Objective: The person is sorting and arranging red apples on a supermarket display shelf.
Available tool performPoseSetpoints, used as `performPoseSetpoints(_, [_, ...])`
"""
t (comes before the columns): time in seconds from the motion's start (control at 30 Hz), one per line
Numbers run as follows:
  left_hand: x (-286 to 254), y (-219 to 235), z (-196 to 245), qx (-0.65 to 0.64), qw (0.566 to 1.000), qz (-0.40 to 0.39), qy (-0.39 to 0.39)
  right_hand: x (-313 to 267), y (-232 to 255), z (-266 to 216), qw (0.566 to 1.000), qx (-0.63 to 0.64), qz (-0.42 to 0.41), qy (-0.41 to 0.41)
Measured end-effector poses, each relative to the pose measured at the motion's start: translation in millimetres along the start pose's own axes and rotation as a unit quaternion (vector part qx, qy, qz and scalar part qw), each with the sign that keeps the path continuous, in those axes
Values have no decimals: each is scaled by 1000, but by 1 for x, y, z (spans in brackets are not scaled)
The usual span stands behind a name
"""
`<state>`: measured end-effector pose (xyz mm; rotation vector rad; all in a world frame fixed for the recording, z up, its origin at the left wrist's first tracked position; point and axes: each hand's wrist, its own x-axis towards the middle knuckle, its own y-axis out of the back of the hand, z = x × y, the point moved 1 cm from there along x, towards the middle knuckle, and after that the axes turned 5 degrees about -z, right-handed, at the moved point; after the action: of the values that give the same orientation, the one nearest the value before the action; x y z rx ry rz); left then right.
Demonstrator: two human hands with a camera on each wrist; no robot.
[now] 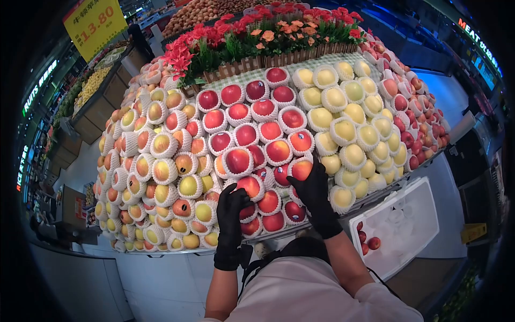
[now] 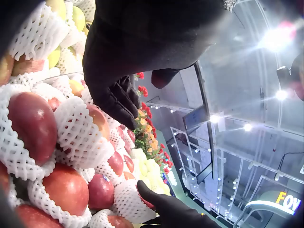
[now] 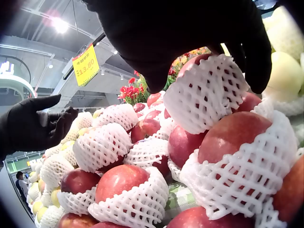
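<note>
A mound of fruit in white foam nets fills the head view. My right hand, in a black glove, curls its fingers round a netted red apple in the lower rows; in the right wrist view the thumb and fingers straddle that apple. My left hand, also gloved, rests with fairly straight fingers on a netted red apple just to the left. In the left wrist view its fingers lie over a netted apple. Each wrist view shows the other hand nearby.
Yellow-green netted fruit is stacked to the right and orange-yellow fruit to the left. Red flowers in a small fence top the mound. A white foam box holding a few red apples stands low right. A yellow price sign hangs upper left.
</note>
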<state>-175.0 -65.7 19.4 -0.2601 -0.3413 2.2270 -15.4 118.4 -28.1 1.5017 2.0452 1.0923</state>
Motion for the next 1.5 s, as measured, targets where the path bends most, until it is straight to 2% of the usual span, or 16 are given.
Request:
performPoseSetpoints(0.13, [1,3,-1,-4,1000,1,0,0,15,6,994,108,8,3])
performPoseSetpoints(0.23, [2,3,-1,-5,1000,-2,-1,2,16,21,987,139,51,62])
performPoseSetpoints(0.27, [2,3,-1,-6,1000,-4,-2,3,15,23,979,192,64,29])
performPoseSetpoints(0.37, [3,5,-5,-21,1000,-10,-11,6,27,28,970,241,3,18])
performPoseSetpoints(0.4, [3,5,-4,-22,1000,-12,-10,4,31,25,962,263,39,52])
performPoseSetpoints(0.53, [1,12,-2,-16,1000,-19,-6,1,36,30,947,315,60,16])
performPoseSetpoints(0.63, [0,17,-1,-16,999,-21,-21,-1,40,41,956,290,50,3])
performPoseSetpoints(0.67, [-1,19,0,-18,999,-22,-29,-3,42,42,955,288,67,21])
performPoseSetpoints(0.8, [-2,33,-5,-17,999,-26,-29,-15,55,45,959,281,16,46])
performPoseSetpoints(0.9, [-3,41,-6,-12,999,-29,-33,-20,55,53,974,227,-1,-3])
performPoseSetpoints(1.0, [-3,45,-5,-16,999,-30,-34,-30,56,60,971,237,-33,5])
performPoseSetpoints(1.1, [-3,50,-4,-28,998,-38,-34,-45,66,49,963,250,-102,21])
performPoseSetpoints(1.2, [-2,55,-3,-38,997,-54,-31,-53,60,59,957,268,-102,41])
performPoseSetpoints(1.5, [-7,57,5,-28,995,-94,-15,-94,75,44,958,273,-78,-42])
